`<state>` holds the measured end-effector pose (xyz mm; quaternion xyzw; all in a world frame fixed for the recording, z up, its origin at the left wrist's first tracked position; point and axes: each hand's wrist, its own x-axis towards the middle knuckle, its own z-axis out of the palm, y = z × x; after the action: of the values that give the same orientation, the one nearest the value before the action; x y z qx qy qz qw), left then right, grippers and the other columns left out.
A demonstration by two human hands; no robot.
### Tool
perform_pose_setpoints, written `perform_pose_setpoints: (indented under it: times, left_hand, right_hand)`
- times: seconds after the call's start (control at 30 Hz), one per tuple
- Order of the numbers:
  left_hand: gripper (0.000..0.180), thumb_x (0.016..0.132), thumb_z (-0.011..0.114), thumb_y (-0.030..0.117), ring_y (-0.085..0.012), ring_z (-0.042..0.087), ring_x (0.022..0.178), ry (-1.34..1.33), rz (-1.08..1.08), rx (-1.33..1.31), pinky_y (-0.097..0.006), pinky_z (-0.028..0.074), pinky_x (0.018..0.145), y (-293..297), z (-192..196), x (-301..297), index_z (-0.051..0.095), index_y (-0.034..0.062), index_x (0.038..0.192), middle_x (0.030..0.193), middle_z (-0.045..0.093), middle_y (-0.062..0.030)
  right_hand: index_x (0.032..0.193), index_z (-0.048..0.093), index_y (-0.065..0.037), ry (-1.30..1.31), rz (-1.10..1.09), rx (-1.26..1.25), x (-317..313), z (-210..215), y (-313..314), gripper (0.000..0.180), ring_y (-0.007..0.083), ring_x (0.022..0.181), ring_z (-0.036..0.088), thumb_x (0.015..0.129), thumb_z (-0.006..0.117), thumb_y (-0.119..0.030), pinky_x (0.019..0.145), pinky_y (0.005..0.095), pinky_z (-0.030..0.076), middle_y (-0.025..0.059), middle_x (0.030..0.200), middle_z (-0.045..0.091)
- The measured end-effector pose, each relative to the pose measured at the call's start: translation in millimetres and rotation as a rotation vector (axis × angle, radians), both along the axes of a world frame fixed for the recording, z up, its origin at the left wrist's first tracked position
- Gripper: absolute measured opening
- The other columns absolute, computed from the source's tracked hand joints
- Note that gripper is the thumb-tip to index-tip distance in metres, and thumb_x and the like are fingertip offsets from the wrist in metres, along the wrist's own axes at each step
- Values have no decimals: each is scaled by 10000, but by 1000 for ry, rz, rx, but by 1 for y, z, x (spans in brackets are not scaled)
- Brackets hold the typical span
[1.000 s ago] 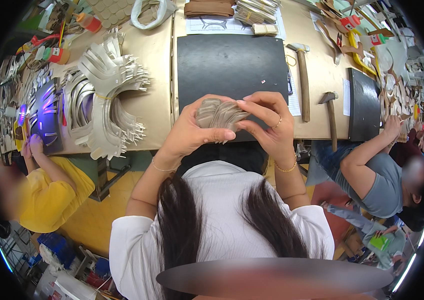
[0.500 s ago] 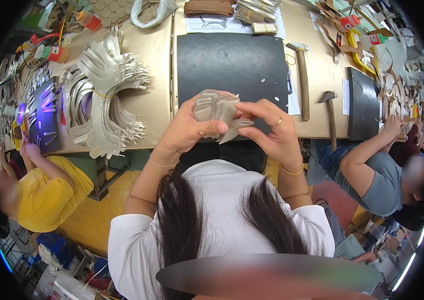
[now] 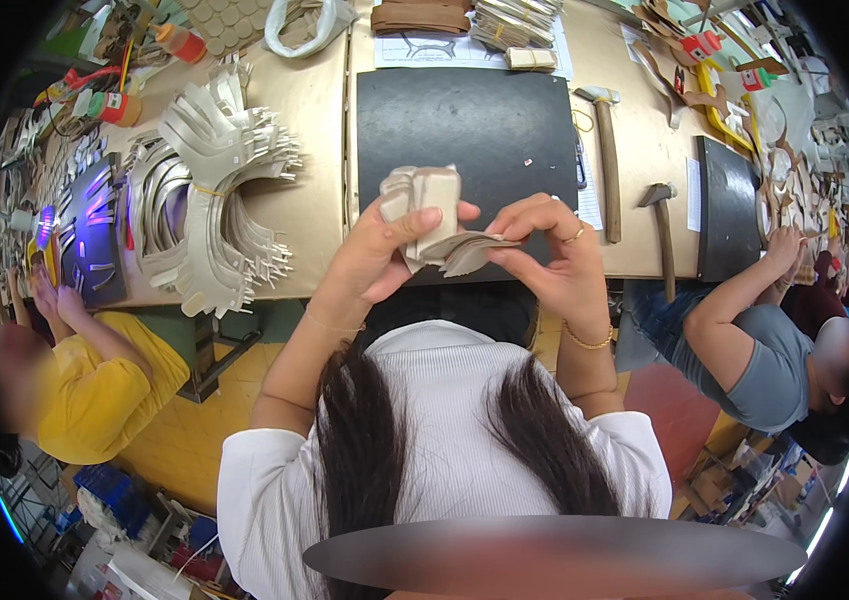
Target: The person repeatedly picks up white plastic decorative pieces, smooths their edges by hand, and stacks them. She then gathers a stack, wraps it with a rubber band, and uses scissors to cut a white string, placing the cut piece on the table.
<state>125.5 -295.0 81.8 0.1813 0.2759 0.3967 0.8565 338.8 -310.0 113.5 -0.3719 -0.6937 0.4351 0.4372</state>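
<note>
My left hand (image 3: pixel 370 250) is closed round a stack of small beige, flat leather-like pieces (image 3: pixel 437 204), its thumb pressed across the front. The stack's top ends stand up above the thumb. Several thin pieces (image 3: pixel 463 255) fan out from the lower part of the stack toward the right. My right hand (image 3: pixel 557 255) pinches their tips between thumb and fingers. Both hands are raised at the near edge of a black mat (image 3: pixel 455 120). The fingers behind the stack are partly hidden.
Left of the mat lies a banded bundle of curved beige strips (image 3: pixel 207 195). Two hammers, one with a long wooden handle (image 3: pixel 607 170), lie on the right. Glue bottles (image 3: pixel 115 108) and a white plastic bag (image 3: pixel 330 30) stand farther back. People work on both sides, a yellow sleeve (image 3: pixel 140 340) at left.
My left hand has turned the stack so its pieces stand more upright. My right hand has drawn slightly right, with several pieces now spread out between the hands.
</note>
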Motion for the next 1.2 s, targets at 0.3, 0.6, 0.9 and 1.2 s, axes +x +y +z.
perform_pose_setpoints:
  times: [0.3,0.6,0.9,1.2]
  left_hand:
    - [558,794,744,71,-207,606,1048,174,326,293,-331,499,925,0,-14,12,461,24,1271,1166,608,-158]
    - [554,800,731,48,-255,596,1083,109,298,305,-366,496,941,2,-17,10,438,41,1270,1184,590,-205]
    - [571,807,744,160,-270,633,1014,-15,83,111,-384,530,881,9,-17,-9,457,30,1284,1152,601,-179]
    - [640,754,796,145,-202,586,1092,-7,-25,104,-346,505,924,-2,-10,-10,464,-5,1280,1184,585,-101]
  right_hand:
    - [1133,519,-55,1000,-156,-956,-25,-30,-11,282,133,873,618,883,647,-72,715,265,513,69,1024,627]
    - [1177,492,-60,1055,-57,-1129,-38,-40,-17,305,125,910,607,902,624,-76,765,266,500,54,1014,630]
    - [1182,571,6,449,-121,-607,0,-18,-4,352,98,864,590,850,678,-43,771,234,484,54,1024,639]
    - [1150,642,-74,-160,-16,-79,-18,12,19,401,167,725,573,760,699,-3,695,276,481,67,848,573]
